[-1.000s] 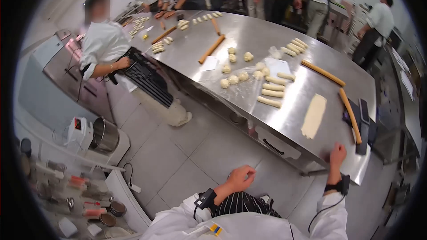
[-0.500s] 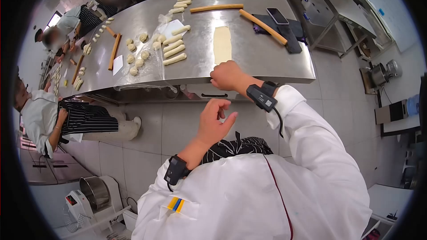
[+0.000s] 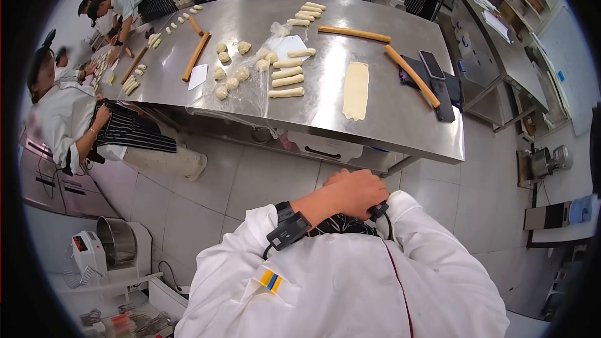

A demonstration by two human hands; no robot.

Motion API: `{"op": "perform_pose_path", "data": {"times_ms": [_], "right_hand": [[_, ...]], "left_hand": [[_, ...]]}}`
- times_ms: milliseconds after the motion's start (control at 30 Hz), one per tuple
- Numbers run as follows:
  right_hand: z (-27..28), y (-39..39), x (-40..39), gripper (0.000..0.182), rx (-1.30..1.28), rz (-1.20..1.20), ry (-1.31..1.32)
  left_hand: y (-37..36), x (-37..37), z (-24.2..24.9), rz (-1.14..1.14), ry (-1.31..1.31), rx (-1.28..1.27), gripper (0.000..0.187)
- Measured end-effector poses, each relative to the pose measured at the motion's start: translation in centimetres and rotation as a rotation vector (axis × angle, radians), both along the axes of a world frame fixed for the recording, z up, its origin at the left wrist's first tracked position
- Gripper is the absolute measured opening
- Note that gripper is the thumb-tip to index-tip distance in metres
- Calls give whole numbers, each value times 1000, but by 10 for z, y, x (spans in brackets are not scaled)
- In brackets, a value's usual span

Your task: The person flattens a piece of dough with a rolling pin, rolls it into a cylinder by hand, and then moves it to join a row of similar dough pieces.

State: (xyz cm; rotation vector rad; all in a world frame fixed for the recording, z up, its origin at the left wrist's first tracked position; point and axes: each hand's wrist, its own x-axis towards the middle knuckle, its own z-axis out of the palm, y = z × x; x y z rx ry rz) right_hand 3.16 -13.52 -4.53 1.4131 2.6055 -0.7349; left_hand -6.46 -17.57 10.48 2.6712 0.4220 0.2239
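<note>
My left hand (image 3: 363,193) is closed over my right wrist, at the black strapped-on device (image 3: 377,211) there. Most of my right hand (image 3: 335,177) is hidden behind the left one; only a small part shows, so its fingers cannot be made out. Both hands are in front of my body, apart from the steel table (image 3: 400,134). A flat, long sheet of dough (image 3: 356,91) lies near the table's front edge. To its left are several dough rolls (image 3: 287,80), and farther left several round dough pieces (image 3: 233,82) lie on and beside clear plastic film (image 3: 250,103).
Two rolling pins (image 3: 354,34) (image 3: 412,76) lie behind and right of the sheet, beside a phone (image 3: 432,64) on dark cloth. Another rolling pin (image 3: 196,56) and a white scraper (image 3: 198,77) lie to the left. A co-worker in a striped apron (image 3: 134,128) stands at the left edge.
My right hand has left the near end of the dough sheet and drawn back towards my body. My left hand has crossed over and closed at the right wrist. The view has shifted.
</note>
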Motion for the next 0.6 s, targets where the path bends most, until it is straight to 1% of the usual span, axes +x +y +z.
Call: {"op": "perform_pose_path", "data": {"times_ms": [33, 133, 267, 333, 433, 467, 500, 533, 567, 600], "right_hand": [[0, -1, 0, 25, -7, -4, 6], [-1, -5, -2, 25, -28, -8, 25], [-2, -6, -4, 26, -50, -13, 46], [-1, -6, -5, 26, -60, -14, 59], [-4, -2, -8, 27, -54, -17, 68], [-4, 1, -9, 27, -50, -15, 69], [-6, 2, -10, 27, -55, -14, 65], [-7, 3, -12, 27, -60, -13, 65], [-7, 4, -13, 28, -71, -18, 63], [-8, 2, -15, 28, -84, -23, 65]], "left_hand": [[5, 1, -1, -71, -23, 7, 31], [14, 2, -6, -112, -62, -37, 32], [28, -3, -12, -113, -66, -134, 35], [39, -8, -16, -111, -113, -302, 38], [51, -15, -30, -130, -114, -349, 40], [55, -18, -42, -146, -183, -317, 41], [59, -24, -49, -125, -237, -331, 41], [62, -31, -53, -95, -131, -320, 43], [63, -41, -48, -35, -143, -343, 43], [63, -50, -55, -5, -194, -401, 45]]}}
